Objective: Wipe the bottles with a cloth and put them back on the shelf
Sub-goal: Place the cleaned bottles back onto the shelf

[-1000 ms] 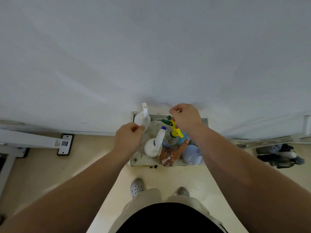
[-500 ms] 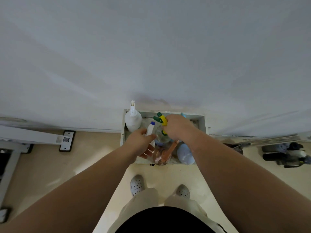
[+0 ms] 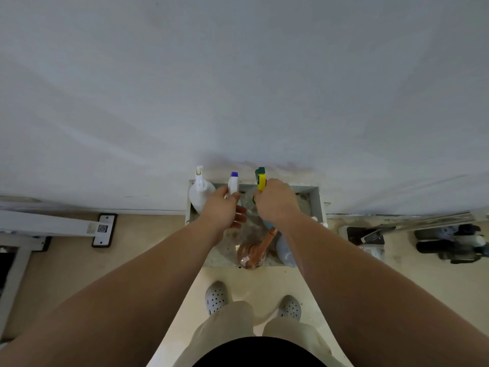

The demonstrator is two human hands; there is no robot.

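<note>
A low stone shelf (image 3: 321, 200) stands against the white wall, seen from above. My left hand (image 3: 221, 210) grips the neck of a white spray bottle with a blue nozzle (image 3: 233, 182). My right hand (image 3: 275, 201) grips the bottle with the yellow-and-green trigger (image 3: 261, 180). A white spray bottle (image 3: 200, 192) stands at the shelf's back left corner. A clear bottle with an orange trigger (image 3: 254, 254) and a pale blue bottle (image 3: 284, 250) stand at the front edge. No cloth shows.
My two shoes (image 3: 217, 296) stand on the beige floor just before the shelf. A white metal frame with a foot plate (image 3: 103, 229) lies to the left. Dark equipment (image 3: 452, 242) and a metal rail (image 3: 412, 219) lie to the right.
My left hand left the back-left white bottle and took hold of the blue-nozzled one, now raised toward the wall. My right hand kept its hold on the yellow-green trigger bottle, also farther back.
</note>
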